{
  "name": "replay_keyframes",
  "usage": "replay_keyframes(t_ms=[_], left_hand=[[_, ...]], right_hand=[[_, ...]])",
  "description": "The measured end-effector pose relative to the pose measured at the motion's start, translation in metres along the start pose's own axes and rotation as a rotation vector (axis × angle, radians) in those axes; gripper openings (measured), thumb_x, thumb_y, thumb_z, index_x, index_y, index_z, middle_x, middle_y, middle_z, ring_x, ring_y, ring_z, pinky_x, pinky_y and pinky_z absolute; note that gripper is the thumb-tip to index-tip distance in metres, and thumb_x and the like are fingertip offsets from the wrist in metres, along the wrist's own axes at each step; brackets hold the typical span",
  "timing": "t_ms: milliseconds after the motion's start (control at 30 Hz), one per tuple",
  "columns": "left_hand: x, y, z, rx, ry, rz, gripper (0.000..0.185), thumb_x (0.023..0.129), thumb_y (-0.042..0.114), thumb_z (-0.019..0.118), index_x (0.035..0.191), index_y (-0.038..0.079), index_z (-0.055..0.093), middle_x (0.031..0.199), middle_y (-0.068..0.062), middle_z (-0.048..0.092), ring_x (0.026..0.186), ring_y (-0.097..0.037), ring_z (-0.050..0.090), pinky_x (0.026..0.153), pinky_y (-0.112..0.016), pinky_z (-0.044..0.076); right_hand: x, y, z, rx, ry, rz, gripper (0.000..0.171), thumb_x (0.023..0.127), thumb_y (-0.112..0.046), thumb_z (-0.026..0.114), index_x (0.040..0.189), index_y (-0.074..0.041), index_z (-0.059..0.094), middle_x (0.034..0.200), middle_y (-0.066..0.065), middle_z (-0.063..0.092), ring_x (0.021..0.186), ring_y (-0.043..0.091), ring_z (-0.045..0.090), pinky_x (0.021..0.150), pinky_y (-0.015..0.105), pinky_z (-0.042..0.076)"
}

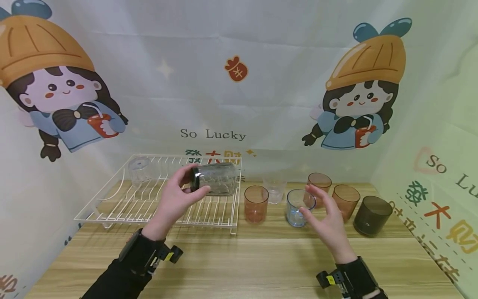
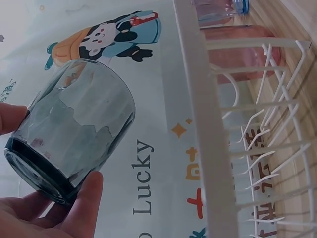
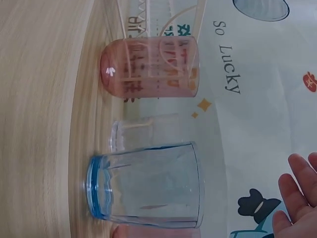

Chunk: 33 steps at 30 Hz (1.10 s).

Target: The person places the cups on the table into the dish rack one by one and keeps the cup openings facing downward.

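Observation:
My left hand (image 1: 177, 199) grips a smoky grey glass (image 1: 218, 179) around its thick dark base. The glass lies nearly sideways above the dish rack (image 1: 157, 223), its mouth pointing right. In the left wrist view, thumb and fingers close around the lower end of this grey glass (image 2: 84, 119). My right hand (image 1: 330, 222) holds nothing, its thumb and fingers spread. It overlaps the rim of an upright blue-tinted glass (image 1: 296, 211) in the head view. Seen from the right wrist, the fingertips (image 3: 294, 173) are apart from the blue glass (image 3: 148, 188), above its rim.
A clear glass (image 1: 140, 172) sits upside down at the rack's back left. Right of the rack stand a pink glass (image 1: 256, 207) and a clear glass (image 1: 275, 192). Amber glasses (image 1: 346, 201) and a dark glass (image 1: 372, 218) stand further right. A printed cloth (image 1: 284, 91) hangs behind.

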State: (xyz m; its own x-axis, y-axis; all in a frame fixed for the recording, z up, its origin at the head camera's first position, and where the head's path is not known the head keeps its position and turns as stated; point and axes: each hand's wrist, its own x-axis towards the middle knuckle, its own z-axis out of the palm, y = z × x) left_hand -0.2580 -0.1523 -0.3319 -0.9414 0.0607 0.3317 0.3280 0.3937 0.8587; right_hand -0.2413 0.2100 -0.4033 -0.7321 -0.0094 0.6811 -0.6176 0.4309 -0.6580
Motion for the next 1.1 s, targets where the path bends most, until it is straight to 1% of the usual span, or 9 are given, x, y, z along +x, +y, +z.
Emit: replay_keyframes(t_ms=[100, 233, 367, 467, 500, 633, 733, 900, 1100], left_hand=[[0.003, 0.001, -0.003, 0.026, 0.011, 0.008, 0.071, 0.079, 0.026, 0.076, 0.141, 0.016, 0.042, 0.126, -0.014, 0.053, 0.113, -0.028, 0.053, 0.095, -0.044, 0.05], [0.005, 0.003, -0.009, 0.037, 0.01, 0.009, 0.072, 0.079, 0.025, 0.076, 0.142, 0.015, 0.041, 0.125, -0.014, 0.052, 0.114, -0.029, 0.052, 0.096, -0.044, 0.049], [0.008, 0.006, -0.014, 0.072, -0.001, 0.01, 0.074, 0.08, 0.031, 0.075, 0.143, 0.018, 0.039, 0.126, -0.013, 0.051, 0.115, -0.03, 0.05, 0.09, -0.043, 0.051], [0.01, 0.008, -0.019, 0.103, -0.002, 0.009, 0.074, 0.081, 0.034, 0.073, 0.144, 0.019, 0.038, 0.127, -0.014, 0.051, 0.117, -0.031, 0.049, 0.087, -0.044, 0.05], [0.012, 0.008, -0.02, 0.107, -0.001, 0.007, 0.074, 0.081, 0.034, 0.073, 0.144, 0.018, 0.038, 0.127, -0.014, 0.051, 0.118, -0.031, 0.049, 0.088, -0.044, 0.05], [0.016, 0.01, -0.024, 0.124, -0.003, -0.01, 0.076, 0.08, 0.036, 0.073, 0.144, 0.017, 0.037, 0.129, -0.013, 0.051, 0.121, -0.031, 0.047, 0.091, -0.048, 0.048], [0.02, 0.011, -0.027, 0.125, -0.014, -0.017, 0.077, 0.081, 0.038, 0.073, 0.145, 0.017, 0.036, 0.131, -0.013, 0.049, 0.123, -0.032, 0.045, 0.093, -0.05, 0.046], [0.03, 0.011, -0.033, 0.144, -0.018, -0.013, 0.078, 0.081, 0.037, 0.072, 0.145, 0.014, 0.035, 0.133, -0.015, 0.048, 0.124, -0.034, 0.044, 0.098, -0.051, 0.043], [0.039, 0.016, -0.041, 0.17, -0.029, -0.027, 0.08, 0.082, 0.037, 0.071, 0.147, 0.013, 0.032, 0.138, -0.016, 0.045, 0.128, -0.034, 0.042, 0.101, -0.051, 0.042]], right_hand=[[0.0, 0.001, 0.0, -0.013, 0.005, -0.015, 0.06, 0.078, 0.006, 0.071, 0.133, 0.0, 0.049, 0.131, 0.019, 0.054, 0.12, -0.001, 0.044, 0.103, 0.009, 0.027], [0.001, -0.013, -0.003, -0.033, 0.006, -0.01, 0.057, 0.077, 0.008, 0.07, 0.129, 0.007, 0.049, 0.129, 0.024, 0.054, 0.119, -0.001, 0.044, 0.102, 0.01, 0.028], [0.001, -0.028, -0.006, -0.057, 0.002, 0.02, 0.053, 0.078, 0.007, 0.069, 0.127, 0.011, 0.049, 0.128, 0.026, 0.054, 0.117, -0.003, 0.044, 0.102, 0.014, 0.03], [0.002, -0.03, -0.007, -0.072, -0.005, 0.041, 0.053, 0.079, 0.007, 0.069, 0.127, 0.01, 0.049, 0.128, 0.025, 0.054, 0.117, 0.001, 0.045, 0.102, 0.019, 0.031], [0.002, -0.029, -0.007, -0.08, -0.008, 0.045, 0.053, 0.079, 0.006, 0.069, 0.127, 0.01, 0.049, 0.128, 0.025, 0.054, 0.118, 0.004, 0.045, 0.102, 0.021, 0.032], [0.001, -0.016, -0.008, -0.094, -0.011, 0.059, 0.055, 0.078, 0.005, 0.07, 0.129, 0.007, 0.049, 0.129, 0.024, 0.054, 0.118, 0.019, 0.046, 0.103, 0.039, 0.033], [0.001, -0.002, -0.008, -0.099, -0.013, 0.062, 0.058, 0.077, 0.003, 0.072, 0.131, 0.002, 0.05, 0.13, 0.02, 0.055, 0.118, 0.025, 0.045, 0.102, 0.051, 0.033], [0.0, 0.01, -0.009, -0.1, -0.024, 0.063, 0.059, 0.079, -0.004, 0.074, 0.133, -0.005, 0.05, 0.132, 0.014, 0.055, 0.12, 0.025, 0.045, 0.103, 0.053, 0.032], [0.0, 0.011, -0.01, -0.104, -0.037, 0.061, 0.057, 0.08, -0.006, 0.073, 0.133, -0.005, 0.05, 0.131, 0.015, 0.055, 0.121, 0.029, 0.044, 0.102, 0.054, 0.032]])
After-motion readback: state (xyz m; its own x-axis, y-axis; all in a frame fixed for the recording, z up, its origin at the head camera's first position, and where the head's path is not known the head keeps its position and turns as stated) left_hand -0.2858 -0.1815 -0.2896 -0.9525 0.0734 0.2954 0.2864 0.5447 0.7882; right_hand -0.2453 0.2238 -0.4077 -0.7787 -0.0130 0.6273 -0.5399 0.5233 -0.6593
